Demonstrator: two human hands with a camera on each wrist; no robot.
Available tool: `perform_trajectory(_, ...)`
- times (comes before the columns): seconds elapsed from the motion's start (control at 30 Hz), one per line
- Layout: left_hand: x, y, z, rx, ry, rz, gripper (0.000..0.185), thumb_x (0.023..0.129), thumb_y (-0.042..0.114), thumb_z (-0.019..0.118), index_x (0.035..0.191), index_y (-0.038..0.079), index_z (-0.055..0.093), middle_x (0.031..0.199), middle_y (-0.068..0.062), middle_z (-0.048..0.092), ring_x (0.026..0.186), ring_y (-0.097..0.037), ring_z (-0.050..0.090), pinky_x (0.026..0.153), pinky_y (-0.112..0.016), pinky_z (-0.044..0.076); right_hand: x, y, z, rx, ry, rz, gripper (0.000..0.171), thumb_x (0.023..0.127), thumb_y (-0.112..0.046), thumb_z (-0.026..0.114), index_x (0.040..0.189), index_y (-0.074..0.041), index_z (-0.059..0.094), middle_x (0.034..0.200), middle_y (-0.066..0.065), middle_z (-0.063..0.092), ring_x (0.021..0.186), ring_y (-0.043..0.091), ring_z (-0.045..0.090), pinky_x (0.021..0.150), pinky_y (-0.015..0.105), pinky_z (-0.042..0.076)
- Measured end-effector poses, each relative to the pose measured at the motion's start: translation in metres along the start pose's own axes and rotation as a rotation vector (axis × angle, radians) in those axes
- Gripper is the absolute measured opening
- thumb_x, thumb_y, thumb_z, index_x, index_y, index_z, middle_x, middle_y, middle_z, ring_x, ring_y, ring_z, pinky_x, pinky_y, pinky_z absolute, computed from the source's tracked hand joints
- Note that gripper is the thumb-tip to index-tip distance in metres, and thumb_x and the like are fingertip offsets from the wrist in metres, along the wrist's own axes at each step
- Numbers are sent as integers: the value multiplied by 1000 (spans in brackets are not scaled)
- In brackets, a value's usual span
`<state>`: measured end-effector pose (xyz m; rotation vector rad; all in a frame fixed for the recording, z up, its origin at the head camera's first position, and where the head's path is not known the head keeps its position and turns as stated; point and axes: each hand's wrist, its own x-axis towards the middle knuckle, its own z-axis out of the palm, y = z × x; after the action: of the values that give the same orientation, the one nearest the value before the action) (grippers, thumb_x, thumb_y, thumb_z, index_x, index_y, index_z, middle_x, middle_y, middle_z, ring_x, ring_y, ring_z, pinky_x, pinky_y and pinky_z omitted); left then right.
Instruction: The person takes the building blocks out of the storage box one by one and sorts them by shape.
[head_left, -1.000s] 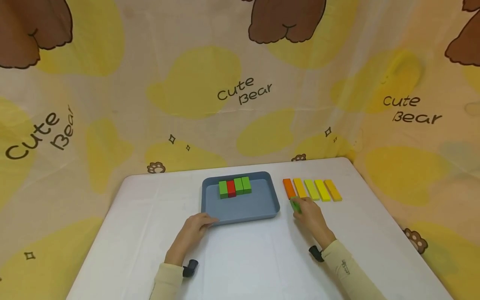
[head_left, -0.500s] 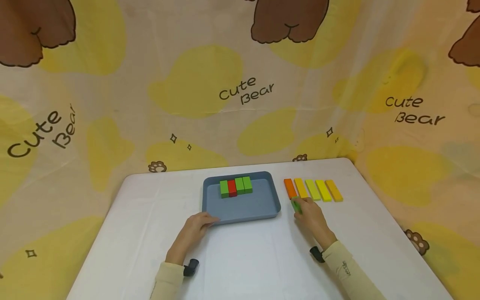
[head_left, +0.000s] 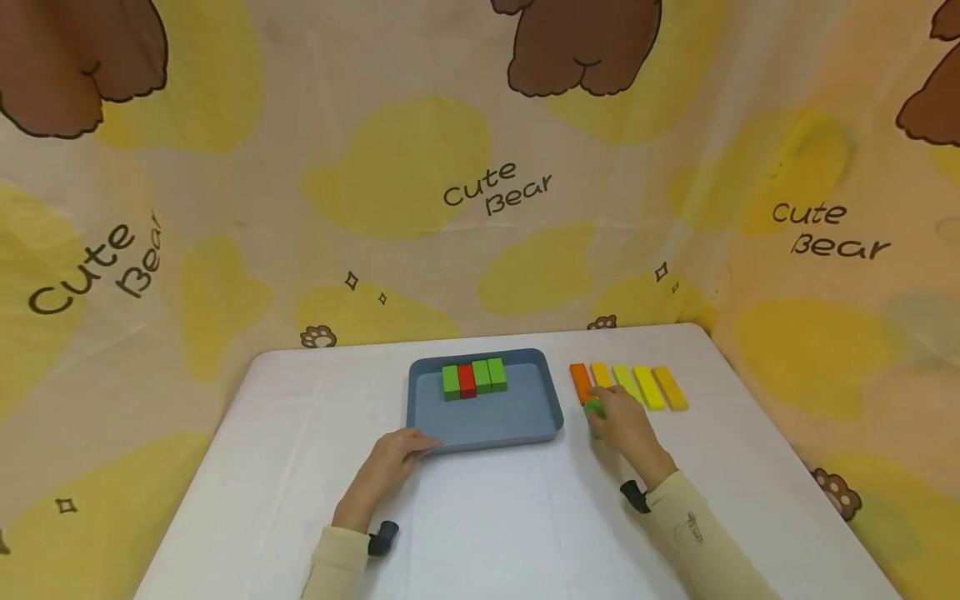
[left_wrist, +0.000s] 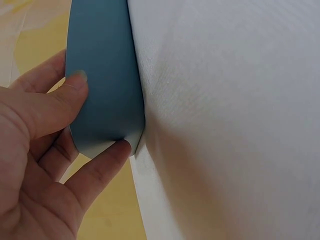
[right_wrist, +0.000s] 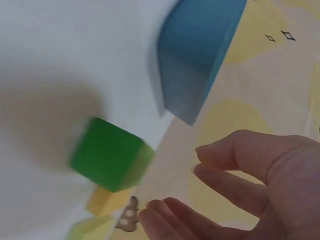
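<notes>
My left hand (head_left: 392, 458) grips the near left corner of a blue-grey tray (head_left: 517, 417). In the left wrist view the thumb lies on the outer wall of the tray (left_wrist: 105, 60), with other fingers partly hidden behind it. A green block (right_wrist: 107, 155) sits on the white table, just right of the tray. Over that green block (head_left: 592, 408) is my right hand (head_left: 624, 421), which partly covers it in the head view. The right wrist view shows thumb and fingers apart from the block, with nothing held.
A row of green blocks (head_left: 482, 377) and one red block (head_left: 467, 381) lies in the tray's back half. Right of the tray, an orange block (head_left: 580, 383), a yellow block (head_left: 648, 388) and other yellowish blocks lie side by side. A patterned cloth (head_left: 405, 167) hangs behind the table.
My right hand has let go of the green block and lifted slightly off it. The left hand keeps its place at the tray corner. The head view has shifted slightly.
</notes>
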<state>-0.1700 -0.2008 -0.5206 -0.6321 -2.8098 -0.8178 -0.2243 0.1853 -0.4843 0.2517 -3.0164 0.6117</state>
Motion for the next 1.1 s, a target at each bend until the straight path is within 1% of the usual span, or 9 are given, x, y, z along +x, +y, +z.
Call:
perform_trajectory(0.17,1,1,0,-5,4,8,22,89,3,68,103,16,78,92,2,72,88,-15,68,81,-30,59,20,-15,-11,-11,63,-112,37,86,-8,71,121,1,64,115,25,64,99,38,63,83,50,57)
perform_trajectory(0.27,2,1,0,-6,4,10,22,89,3,68,104,16,78,92,2,72,89,-15,68,82,-31,59,36,-26,-13,-19,67,-145,34,86,-9,70,119,-1,66,113,24,66,96,36,64,81,48,57)
perform_trajectory(0.37,2,2,0,-3,0,4,23,89,3,68,104,16,78,93,2,72,90,-15,68,83,-31,58,53,-39,-11,-30,44,-165,32,88,-10,67,118,-3,67,114,23,67,94,33,66,78,46,58)
perform_trajectory(0.6,0,3,-1,-1,-6,-17,23,89,3,68,104,17,78,92,3,72,90,-15,68,82,-30,58,86,-79,8,-37,-94,-153,36,91,-14,64,127,-6,64,116,18,66,103,31,63,88,45,56)
perform_trajectory(0.73,-1,3,-1,2,9,-7,23,89,3,68,104,17,78,91,2,72,89,-15,68,81,-30,58,97,-100,21,-41,-112,-183,37,90,-13,64,126,-7,64,116,17,67,101,30,64,88,44,56)
perform_trajectory(0.8,0,2,-1,4,16,-5,23,88,3,69,103,17,78,91,3,72,89,-14,68,81,-30,59,101,-108,25,-34,-130,-185,39,89,-13,63,128,-8,63,117,18,66,98,28,63,86,43,56)
perform_trajectory(0.9,0,2,-1,4,19,-5,23,88,2,69,103,17,78,91,3,72,89,-15,68,81,-30,59,104,-118,31,-31,-153,-181,41,88,-11,62,130,-8,61,116,19,65,91,27,60,78,41,54)
perform_trajectory(1.0,-1,2,-1,2,18,-7,23,87,2,70,103,17,78,91,3,72,88,-15,68,80,-31,59,106,-123,37,-22,-169,-173,42,87,-9,61,129,-6,62,111,19,65,84,26,57,69,38,51)
perform_trajectory(1.1,-1,2,0,-4,12,-7,22,88,2,69,103,16,78,90,2,72,88,-15,68,79,-31,59,108,-125,43,-38,-176,-158,41,87,-10,61,128,-7,63,108,18,65,83,25,57,65,35,48)
